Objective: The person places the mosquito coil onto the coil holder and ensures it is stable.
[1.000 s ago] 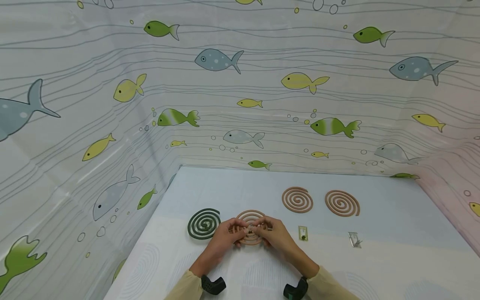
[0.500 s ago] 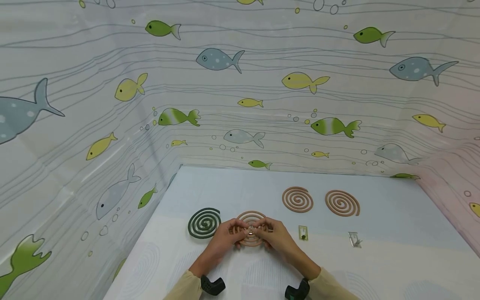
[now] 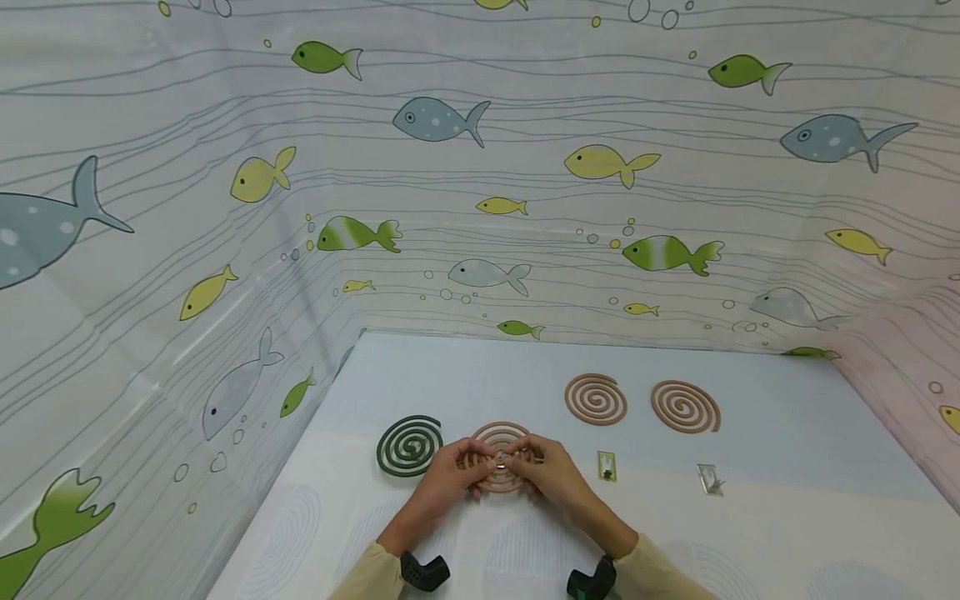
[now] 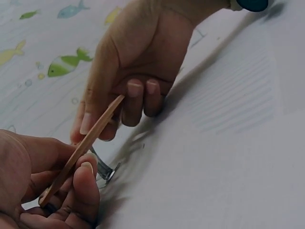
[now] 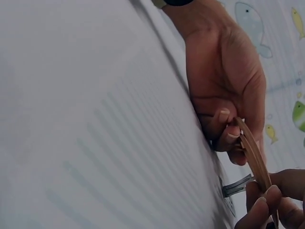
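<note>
Though I can't see all of the brown coil (image 4: 88,139), the left hand (image 3: 450,477) and right hand (image 3: 553,472) pinch it, beside a half-hidden metal bit (image 5: 237,186).

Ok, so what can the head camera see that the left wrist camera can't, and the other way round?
Only the head view: a green coil, two loose tan coils, a gold-coloured metal piece and a silvery metal piece.

Only the left wrist view: the held tan coil edge-on, with a metal prong slanting below it.

Both: the left hand and right hand holding that coil, and fish pictures.
</note>
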A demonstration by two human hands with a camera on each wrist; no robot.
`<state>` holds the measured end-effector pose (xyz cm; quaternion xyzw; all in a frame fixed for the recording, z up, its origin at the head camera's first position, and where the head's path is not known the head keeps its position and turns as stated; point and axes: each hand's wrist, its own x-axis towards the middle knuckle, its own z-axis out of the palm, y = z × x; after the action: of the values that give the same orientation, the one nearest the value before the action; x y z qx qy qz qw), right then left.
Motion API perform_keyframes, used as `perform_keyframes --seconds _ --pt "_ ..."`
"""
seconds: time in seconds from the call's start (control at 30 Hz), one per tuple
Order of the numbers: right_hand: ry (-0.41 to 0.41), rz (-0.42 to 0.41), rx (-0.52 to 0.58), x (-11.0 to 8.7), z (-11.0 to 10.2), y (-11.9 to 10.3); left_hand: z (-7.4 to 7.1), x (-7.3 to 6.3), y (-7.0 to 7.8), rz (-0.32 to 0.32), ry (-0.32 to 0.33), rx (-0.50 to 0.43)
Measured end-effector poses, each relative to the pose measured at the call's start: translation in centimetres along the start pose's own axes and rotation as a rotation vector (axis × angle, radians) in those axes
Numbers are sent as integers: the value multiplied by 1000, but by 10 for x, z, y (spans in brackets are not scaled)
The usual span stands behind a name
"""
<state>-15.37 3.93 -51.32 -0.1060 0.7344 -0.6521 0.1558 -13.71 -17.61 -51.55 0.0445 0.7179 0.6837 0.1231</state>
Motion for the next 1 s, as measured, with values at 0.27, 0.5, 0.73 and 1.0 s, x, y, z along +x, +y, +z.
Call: perform_keyframes --seconds 0.27,0.5,0.73,1.0 --pt "9 -8 14 2 2 -3 -2 1 0 -3 1 -16" --pt "17 -9 -9 3 4 0 -2 1 0 -17 -1 -24" --pt "14 -16 9 4 4 -4 -1 2 2 -2 23 -24" --pt "45 -27 24 2 3 -8 -1 3 1 6 32 7"
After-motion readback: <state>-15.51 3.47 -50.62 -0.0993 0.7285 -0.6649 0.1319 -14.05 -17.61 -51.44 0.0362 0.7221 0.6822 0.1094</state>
